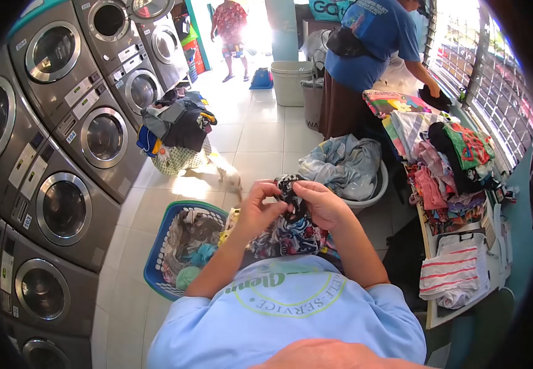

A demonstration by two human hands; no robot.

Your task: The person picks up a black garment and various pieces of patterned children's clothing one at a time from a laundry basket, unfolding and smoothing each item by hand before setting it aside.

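My left hand and my right hand are in front of my chest, both closed on a black-and-white patterned garment. The cloth is bunched between my fingers, so its kind cannot be made out. Just below it, a pile of patterned clothes lies close to my body. To the left, a blue laundry basket stands on the floor with crumpled clothes inside. Beyond my right hand, a round white basket holds light blue-grey laundry.
Stacked dryers and washers line the left. Another heap of clothes stands ahead, with a small pale animal beside it. A co-worker bends over the right-hand table, which carries folded clothes. Another person stands near the doorway.
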